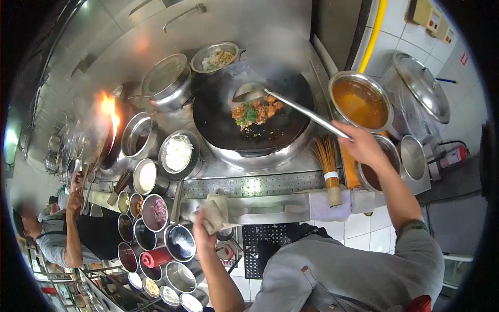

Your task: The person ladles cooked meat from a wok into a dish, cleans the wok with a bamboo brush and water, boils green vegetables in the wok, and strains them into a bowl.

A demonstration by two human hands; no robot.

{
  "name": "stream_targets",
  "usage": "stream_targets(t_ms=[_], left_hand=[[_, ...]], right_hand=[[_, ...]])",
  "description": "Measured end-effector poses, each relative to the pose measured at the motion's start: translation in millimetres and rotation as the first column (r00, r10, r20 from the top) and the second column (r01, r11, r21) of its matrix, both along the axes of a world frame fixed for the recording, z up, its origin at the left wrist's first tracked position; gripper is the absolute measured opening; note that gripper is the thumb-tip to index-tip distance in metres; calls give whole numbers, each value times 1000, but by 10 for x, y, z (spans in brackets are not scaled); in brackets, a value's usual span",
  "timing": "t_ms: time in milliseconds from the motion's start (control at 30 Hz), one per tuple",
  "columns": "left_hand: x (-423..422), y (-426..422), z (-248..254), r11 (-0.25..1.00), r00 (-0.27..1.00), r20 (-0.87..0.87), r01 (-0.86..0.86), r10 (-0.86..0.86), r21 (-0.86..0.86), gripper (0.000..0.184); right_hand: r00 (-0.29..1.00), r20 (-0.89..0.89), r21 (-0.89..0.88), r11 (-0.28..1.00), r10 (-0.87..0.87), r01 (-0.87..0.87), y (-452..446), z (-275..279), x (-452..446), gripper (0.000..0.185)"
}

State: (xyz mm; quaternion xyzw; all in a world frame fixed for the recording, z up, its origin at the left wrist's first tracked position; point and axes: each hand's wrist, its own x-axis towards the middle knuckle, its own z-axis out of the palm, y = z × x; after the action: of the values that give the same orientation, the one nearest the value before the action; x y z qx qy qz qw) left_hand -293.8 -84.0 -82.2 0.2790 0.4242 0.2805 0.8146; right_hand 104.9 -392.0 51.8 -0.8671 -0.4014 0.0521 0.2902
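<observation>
Gripping a ladle (306,114) near the end of its long handle with the right hand (361,149), with fingers closed around it, to the right of the wok (215,106). Tilting the ladle's bowl over the far side of the wok, just behind the food (253,113); cannot tell whether touching the metal. Clutching a folded cloth (214,214) in the left hand (204,234), to the front left of the wok, near the edge of the worktop (234,170). Showing the food as reddish-brown chunks with a bit of green, heaped near the middle of the wok, with small crumbs scattered on its near side.

Seeing a pan (195,158) of white pieces (178,152) just left of the wok, a pot (357,77) of orange-brown liquid (360,104) to its right, and a bristle brush (327,164) to its front right. Noticing a tall flame (110,108) and another person (47,234) well left of the wok.
</observation>
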Motion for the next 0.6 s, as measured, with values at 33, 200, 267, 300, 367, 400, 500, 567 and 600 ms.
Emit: stream_targets(t_ms=[33,200,267,300,367,400,500,567,600], left_hand=[[63,-95,150,998,996,89,-19,25,-67,59],[1459,-276,232,969,982,104,173,-157,-174,45],[1772,-224,433,922,952,114,303,-283,-240,51],[1843,-216,657,898,929,104,370,-356,-239,45],[2111,-28,590,884,906,124,423,-406,-199,39],[2200,0,479,867,887,134,460,-442,-190,36],[2422,-75,29,825,860,114,509,-497,-246,25],[1986,-619,793,865,882,248,453,-400,-217,22],[1894,-742,1165,881,877,322,430,-356,-198,20]], right_hand=[[998,-47,-13,999,-49,49,-102,138,-35,46],[999,-16,29,999,-34,35,-400,437,38,47],[997,-80,51,998,-20,24,-619,642,-62,48],[994,-111,89,996,2,8,-849,608,-81,48],[990,-138,103,995,24,-10,-1030,529,-53,49],[990,-142,62,998,22,-13,-1074,504,-72,50],[984,-179,-159,987,7,-36,-937,681,-198,53],[978,-209,-342,937,-4,-69,-916,930,-133,56],[958,-288,-333,935,18,-118,-897,1087,-17,55]])
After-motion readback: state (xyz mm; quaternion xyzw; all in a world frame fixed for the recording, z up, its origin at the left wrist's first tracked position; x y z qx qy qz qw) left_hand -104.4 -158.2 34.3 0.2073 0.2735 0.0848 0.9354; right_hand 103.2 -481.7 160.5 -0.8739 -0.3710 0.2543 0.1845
